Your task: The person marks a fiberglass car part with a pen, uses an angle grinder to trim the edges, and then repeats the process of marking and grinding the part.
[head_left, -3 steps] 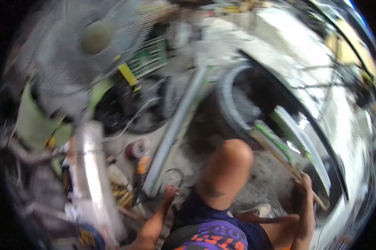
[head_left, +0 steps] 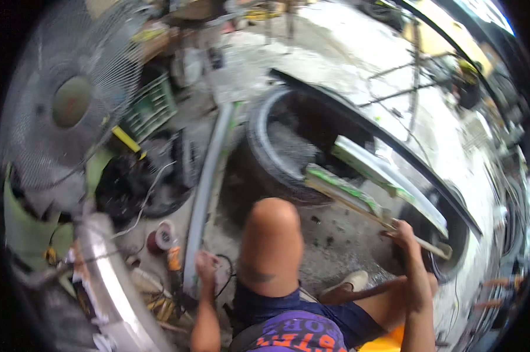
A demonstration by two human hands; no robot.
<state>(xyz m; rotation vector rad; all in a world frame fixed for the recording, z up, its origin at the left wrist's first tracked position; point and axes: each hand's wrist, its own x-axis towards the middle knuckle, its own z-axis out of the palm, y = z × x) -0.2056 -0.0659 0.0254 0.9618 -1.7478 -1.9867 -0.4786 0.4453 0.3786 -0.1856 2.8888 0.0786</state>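
Observation:
My right hand [head_left: 402,233] is closed round a long, narrow pale strip [head_left: 350,196] with green tape along its edge. The strip's far end lies over a large tyre [head_left: 262,138]; its near end [head_left: 441,251] points to the lower right. Just beyond it lies a wider pale strip [head_left: 394,183], also edged with green. My left hand [head_left: 207,265] is blurred, low beside the near end of a long grey strip [head_left: 205,182] and a thin black cable loop [head_left: 227,273]. Whether its fingers grip anything cannot be made out. My bent knee [head_left: 274,226] stands between the hands.
A large fan [head_left: 71,102] stands at left, above a shiny metal duct-like piece [head_left: 109,273]. A reddish spool [head_left: 161,237] and an orange-handled tool [head_left: 174,258] lie near my left hand. A long black strip [head_left: 382,138] crosses the tyre. A green crate [head_left: 150,108] is behind.
The view has swung to the right, so most things sit further left. The right hand keeps its grip on the pale strip; my left hand is now beside the grey strip's near end.

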